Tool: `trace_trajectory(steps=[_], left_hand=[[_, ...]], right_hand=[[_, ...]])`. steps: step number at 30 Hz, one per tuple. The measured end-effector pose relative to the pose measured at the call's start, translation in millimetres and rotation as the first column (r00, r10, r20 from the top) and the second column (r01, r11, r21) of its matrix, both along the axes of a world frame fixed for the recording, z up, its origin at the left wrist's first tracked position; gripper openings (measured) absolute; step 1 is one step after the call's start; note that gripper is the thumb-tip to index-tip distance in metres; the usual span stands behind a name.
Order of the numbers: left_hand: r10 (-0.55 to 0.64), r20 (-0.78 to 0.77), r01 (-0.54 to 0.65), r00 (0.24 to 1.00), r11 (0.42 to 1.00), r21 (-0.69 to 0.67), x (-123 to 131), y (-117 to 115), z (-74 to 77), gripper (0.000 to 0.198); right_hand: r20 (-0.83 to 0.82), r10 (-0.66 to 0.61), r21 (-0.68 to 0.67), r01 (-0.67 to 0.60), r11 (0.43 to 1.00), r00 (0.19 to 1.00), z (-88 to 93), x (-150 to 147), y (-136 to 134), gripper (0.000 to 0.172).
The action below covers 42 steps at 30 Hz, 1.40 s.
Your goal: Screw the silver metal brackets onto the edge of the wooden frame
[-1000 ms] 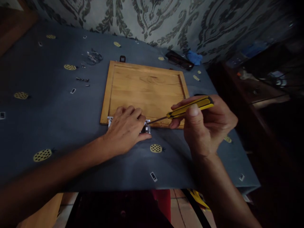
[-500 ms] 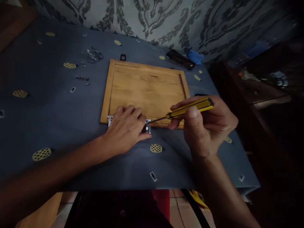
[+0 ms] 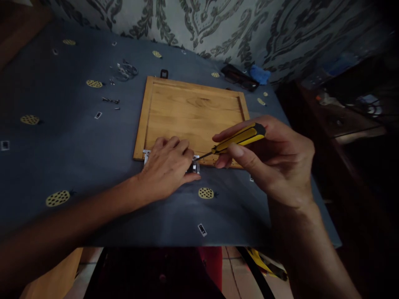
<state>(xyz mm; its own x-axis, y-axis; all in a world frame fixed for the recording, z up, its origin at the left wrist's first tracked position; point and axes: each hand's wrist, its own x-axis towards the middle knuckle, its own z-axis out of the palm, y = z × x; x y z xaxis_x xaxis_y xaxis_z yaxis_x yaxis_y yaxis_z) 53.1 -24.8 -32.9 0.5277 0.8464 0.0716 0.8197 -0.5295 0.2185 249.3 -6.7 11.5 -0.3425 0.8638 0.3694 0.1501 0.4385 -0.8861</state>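
Observation:
A framed wooden panel (image 3: pixel 190 112) lies flat on the table. At its near left edge is a shiny metal fitting (image 3: pixel 195 167), mostly hidden under my left hand (image 3: pixel 166 168); its kind cannot be made out. My left fingers curl over the fitting, with the thumb along its near side. My right hand (image 3: pixel 277 160) grips a yellow and black screwdriver (image 3: pixel 240 138) by the handle between thumb and fingers. The screwdriver's shaft slants down to the left, its tip at the right end of the fitting, beside my left fingertips.
Several screws (image 3: pixel 110 100) and a tangled grey bundle (image 3: pixel 124 70) lie on the blue tablecloth (image 3: pixel 77 149) at left. Beyond the panel are a small black clasp-like piece (image 3: pixel 163 74), dark glasses (image 3: pixel 240 77) and a blue cloth (image 3: pixel 260 74). A patterned wall covering (image 3: pixel 212 25) borders the back.
My right hand has shifted its hold on the screwdriver, the fingers turning and the handle moving slightly left. My left hand stays on the metal fitting. The whole view has shifted slightly.

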Motion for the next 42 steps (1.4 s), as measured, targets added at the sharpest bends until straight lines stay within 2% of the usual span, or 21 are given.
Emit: trace_trajectory(steps=[2,6,9,11,14,20,26,29,35,42], left_hand=[[0.001,-0.002,-0.001,1.000,1.000,-0.001,0,0,-0.2,0.042],[0.004,-0.009,-0.004,1.000,1.000,-0.016,1,0,0.4,0.043],[0.004,-0.017,-0.005,1.000,0.999,-0.042,1,1,1.3,0.044],[0.004,-0.017,-0.005,1.000,0.999,-0.050,1,1,1.8,0.044],[0.005,-0.014,-0.005,1.000,0.999,-0.049,1,1,2.6,0.044],[0.005,-0.031,-0.007,0.999,0.997,-0.075,2,0,4.6,0.046],[-0.004,-0.009,0.003,1.000,0.998,-0.059,1,1,3.1,0.044],[0.000,-0.007,0.000,1.000,0.998,-0.062,1,1,2.0,0.044],[0.006,-0.004,-0.007,1.000,0.998,-0.062,1,0,2.5,0.044],[0.003,-0.020,-0.004,1.000,0.998,-0.060,0,1,2.7,0.045]], right_hand=[[-0.025,0.003,-0.024,-0.004,1.000,1.000,-0.8,-2,2,0.016],[-0.121,-0.073,-0.021,0.071,0.997,0.990,-7.8,-11,5,0.024],[-0.163,-0.084,0.011,0.087,0.996,0.983,-11.7,-14,5,0.022],[-0.160,-0.075,0.026,0.080,0.996,0.984,-13.4,-12,5,0.017],[-0.126,-0.048,0.036,0.053,0.998,0.991,-16.3,-5,5,0.029],[-0.168,-0.071,0.109,0.090,0.990,0.983,-24.0,-4,1,0.014],[-0.243,-0.225,0.135,0.262,0.955,0.944,-30.4,-5,-4,0.017],[-0.252,-0.270,0.132,0.310,0.942,0.929,-33.7,0,-2,0.015],[-0.239,-0.240,0.167,0.283,0.945,0.941,-40.7,2,2,0.016],[-0.219,-0.232,0.171,0.271,0.947,0.948,-40.5,-2,2,0.014]])
